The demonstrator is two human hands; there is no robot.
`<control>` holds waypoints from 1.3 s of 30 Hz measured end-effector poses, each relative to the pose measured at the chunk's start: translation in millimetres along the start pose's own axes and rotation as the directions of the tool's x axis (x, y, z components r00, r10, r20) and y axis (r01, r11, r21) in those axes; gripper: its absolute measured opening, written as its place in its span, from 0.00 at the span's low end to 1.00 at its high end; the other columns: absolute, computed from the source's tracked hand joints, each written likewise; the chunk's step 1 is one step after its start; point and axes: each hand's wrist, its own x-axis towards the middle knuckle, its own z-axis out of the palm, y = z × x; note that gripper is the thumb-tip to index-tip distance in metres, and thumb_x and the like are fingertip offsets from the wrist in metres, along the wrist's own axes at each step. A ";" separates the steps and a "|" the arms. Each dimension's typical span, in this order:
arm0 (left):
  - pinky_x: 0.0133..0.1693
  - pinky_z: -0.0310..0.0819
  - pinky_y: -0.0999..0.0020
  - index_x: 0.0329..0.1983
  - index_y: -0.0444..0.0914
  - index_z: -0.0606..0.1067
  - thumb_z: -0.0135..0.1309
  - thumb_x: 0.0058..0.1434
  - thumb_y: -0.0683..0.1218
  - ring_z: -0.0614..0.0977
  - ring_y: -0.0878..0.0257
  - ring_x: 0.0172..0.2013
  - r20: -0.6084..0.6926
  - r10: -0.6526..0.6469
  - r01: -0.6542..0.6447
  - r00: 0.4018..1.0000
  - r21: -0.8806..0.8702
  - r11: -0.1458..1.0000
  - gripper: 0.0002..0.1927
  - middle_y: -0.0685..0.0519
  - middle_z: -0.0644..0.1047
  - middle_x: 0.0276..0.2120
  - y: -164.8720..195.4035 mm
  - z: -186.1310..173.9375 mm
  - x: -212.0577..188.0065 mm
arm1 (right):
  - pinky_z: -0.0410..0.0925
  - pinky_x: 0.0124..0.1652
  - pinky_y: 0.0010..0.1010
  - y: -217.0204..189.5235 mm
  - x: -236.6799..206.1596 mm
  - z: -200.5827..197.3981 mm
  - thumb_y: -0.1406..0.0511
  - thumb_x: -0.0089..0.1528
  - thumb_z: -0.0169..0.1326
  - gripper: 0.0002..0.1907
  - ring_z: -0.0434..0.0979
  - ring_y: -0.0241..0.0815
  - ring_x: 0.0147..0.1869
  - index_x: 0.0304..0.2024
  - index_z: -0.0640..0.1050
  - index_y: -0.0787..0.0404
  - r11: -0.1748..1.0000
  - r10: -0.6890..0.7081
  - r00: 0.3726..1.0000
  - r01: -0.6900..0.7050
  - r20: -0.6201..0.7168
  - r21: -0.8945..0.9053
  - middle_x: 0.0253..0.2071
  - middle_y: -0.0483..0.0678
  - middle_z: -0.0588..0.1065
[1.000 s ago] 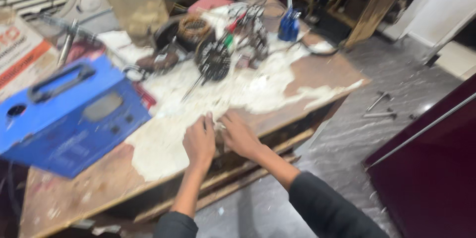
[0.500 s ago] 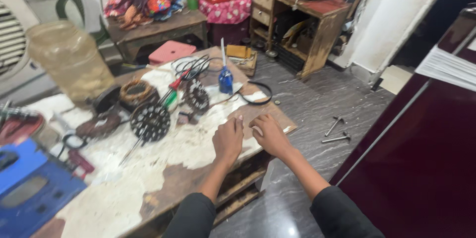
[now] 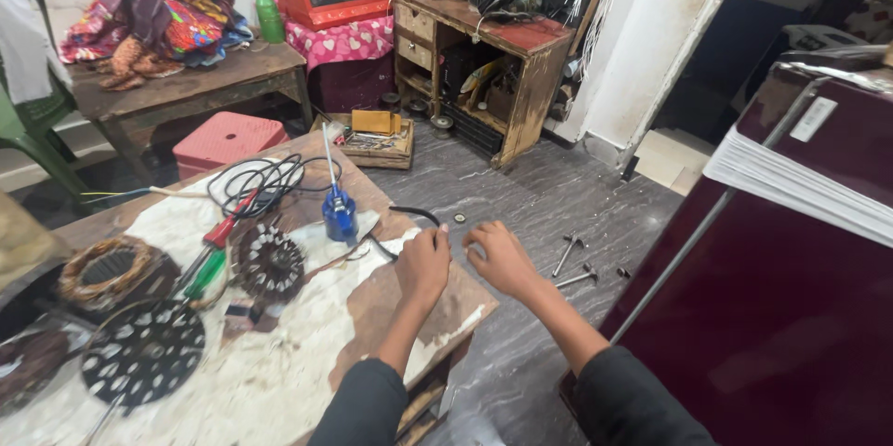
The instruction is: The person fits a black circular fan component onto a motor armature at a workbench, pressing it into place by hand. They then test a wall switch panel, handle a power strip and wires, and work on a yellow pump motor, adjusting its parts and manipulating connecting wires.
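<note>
Black insulated cable (image 3: pixel 409 213) is pinched at one end between the closed fingers of the left hand (image 3: pixel 424 265) at the far right corner of the worn, white-smeared wooden table (image 3: pixel 372 302), from which point it arcs back over the tabletop towards the blue-handled tool (image 3: pixel 338 209) that is stood upright near the far edge. The right hand (image 3: pixel 500 255) is held just beside the left, past the table's right edge and above the grey floor (image 3: pixel 521 195); its fingers are curled together, but whether anything is clamped in them cannot be told. A slip is judged possible here: since the cable end is gripped at the very corner, it could be dropped to the floor, where loose bolts (image 3: pixel 572 265) are already scattered, or the upright tool could be tipped if the cable is tugged. A wound stator (image 3: pixel 270 263) is seen near the table's middle, with red- and green-handled screwdrivers (image 3: pixel 216 251) just beside it, a perforated dark disc (image 3: pixel 141 351) towards the near left edge and a copper coil (image 3: pixel 110 269) by the left edge. As for containers, a shallow wooden tray (image 3: pixel 372 141) is set on the floor beyond the table and is filled with small metal tools and a flat yellow-brown box.
</note>
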 end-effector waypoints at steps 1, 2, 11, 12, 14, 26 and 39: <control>0.41 0.76 0.50 0.30 0.39 0.81 0.43 0.69 0.59 0.85 0.47 0.35 0.003 -0.012 0.012 1.000 -0.009 1.000 0.25 0.47 0.83 0.24 0.1 7.0 14.1 | 0.66 0.55 0.44 10.0 12.9 0.5 0.65 0.59 0.57 0.09 0.72 0.54 0.55 0.42 0.80 0.60 1.000 0.030 0.999 -0.030 0.024 -0.003 0.45 0.51 0.77; 0.41 0.75 0.49 0.30 0.39 0.82 0.44 0.69 0.59 0.85 0.45 0.35 -0.018 -0.007 0.007 1.000 -0.001 1.000 0.25 0.45 0.82 0.26 -0.5 10.5 29.9 | 0.66 0.56 0.43 18.9 28.0 1.1 0.65 0.60 0.57 0.09 0.72 0.54 0.56 0.42 0.80 0.59 0.998 0.059 0.997 -0.059 0.046 -0.005 0.45 0.51 0.76; 0.39 0.72 0.43 0.31 0.35 0.81 0.45 0.69 0.59 0.82 0.36 0.37 -0.204 -0.051 0.060 0.978 0.037 0.997 0.26 0.36 0.80 0.30 -10.7 32.7 124.4 | 0.66 0.32 0.51 85.6 132.7 28.1 0.53 0.66 0.51 0.26 0.72 0.65 0.27 0.25 0.76 0.69 0.955 0.276 0.959 -0.281 0.062 0.097 0.21 0.64 0.70; 0.39 0.72 0.43 0.29 0.35 0.80 0.45 0.69 0.59 0.81 0.37 0.36 -0.208 -0.081 0.088 0.975 0.024 0.996 0.26 0.36 0.80 0.29 -12.5 32.5 131.5 | 0.66 0.32 0.51 91.0 140.4 33.8 0.52 0.66 0.51 0.26 0.73 0.64 0.27 0.25 0.76 0.69 0.958 0.271 0.959 -0.276 0.078 0.075 0.21 0.64 0.71; 0.37 0.71 0.44 0.26 0.34 0.79 0.46 0.69 0.60 0.81 0.37 0.34 -0.217 -0.127 0.134 0.968 0.017 0.991 0.28 0.37 0.79 0.26 -16.2 32.4 143.6 | 0.66 0.33 0.52 100.1 155.1 44.7 0.51 0.66 0.51 0.28 0.73 0.64 0.28 0.24 0.76 0.69 0.964 0.261 0.959 -0.265 0.114 0.026 0.22 0.63 0.71; 0.31 0.68 0.44 0.21 0.35 0.73 0.52 0.66 0.57 0.79 0.40 0.26 -0.642 -0.024 0.164 0.767 0.159 0.974 0.24 0.41 0.75 0.19 -31.4 -3.8 170.8 | 0.69 0.34 0.50 108.7 268.2 72.9 0.51 0.55 0.63 0.28 0.75 0.64 0.30 0.20 0.72 0.70 0.988 -0.075 0.982 0.050 0.175 0.145 0.20 0.63 0.72; 0.33 0.73 0.45 0.24 0.38 0.76 0.56 0.63 0.52 0.81 0.42 0.30 -0.955 -0.005 0.535 0.297 0.162 0.829 0.15 0.44 0.79 0.22 -70.5 -109.6 70.1 | 0.67 0.34 0.52 -56.0 306.4 169.8 0.71 0.54 0.53 0.07 0.73 0.68 0.31 0.23 0.72 0.70 0.587 -0.699 0.712 0.628 -0.071 0.511 0.26 0.67 0.70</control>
